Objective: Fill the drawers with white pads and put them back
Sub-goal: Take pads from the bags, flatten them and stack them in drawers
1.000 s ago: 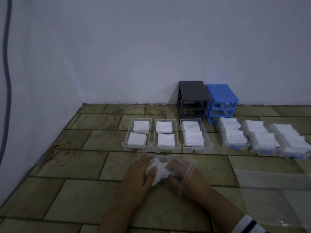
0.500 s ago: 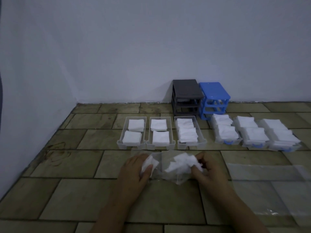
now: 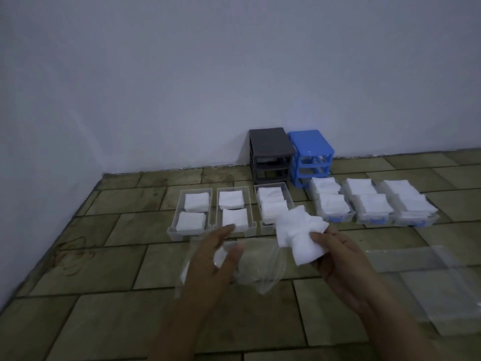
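The right hand pinches a bunch of white pads between thumb and fingers, above the tiled floor; the left hand, fingers loosely spread, holds a clear plastic bag. Beyond the hands, six clear drawers lie in a row on the floor, each holding pads, before the empty grey frame and blue frame against the wall.
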